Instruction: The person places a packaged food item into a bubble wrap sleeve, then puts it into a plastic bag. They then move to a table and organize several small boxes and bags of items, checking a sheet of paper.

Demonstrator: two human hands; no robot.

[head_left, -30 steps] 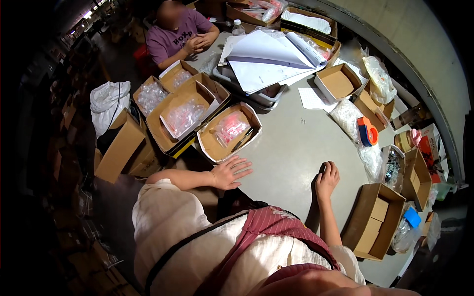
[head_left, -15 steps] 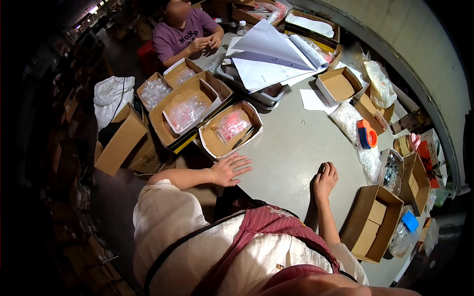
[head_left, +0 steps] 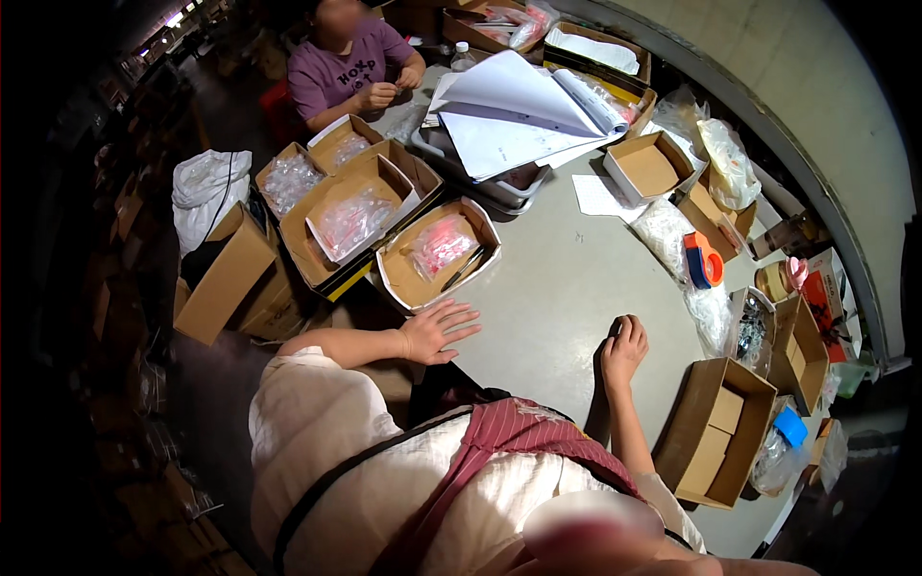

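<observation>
My left hand [head_left: 440,332] lies flat at the table's near left edge, fingers spread, with nothing in it. Just beyond its fingertips stands a shallow cardboard tray [head_left: 396,276] holding a clear bag of pink-red pieces [head_left: 442,246] and a dark pen [head_left: 463,269]. My right hand [head_left: 625,353] rests on the grey tabletop [head_left: 547,298] farther right. Its fingers are loosely bent and slightly apart, its palm is hidden, and I see nothing held. Nearest to that hand is a long open cardboard box [head_left: 693,432] with smaller brown pieces inside.
Across the table's far left sits a person in a purple shirt [head_left: 351,72]. Papers [head_left: 519,110] lie over a grey bin [head_left: 509,197]. Boxes of clear bags [head_left: 355,223] stand at left. An orange-and-blue tape dispenser [head_left: 704,261], plastic bags [head_left: 663,228] and a small tray [head_left: 648,168] line the right.
The whole view has shifted slightly, with everything sitting a little farther left. Both my hands keep their places on the table. The other person's hands have moved slightly.
</observation>
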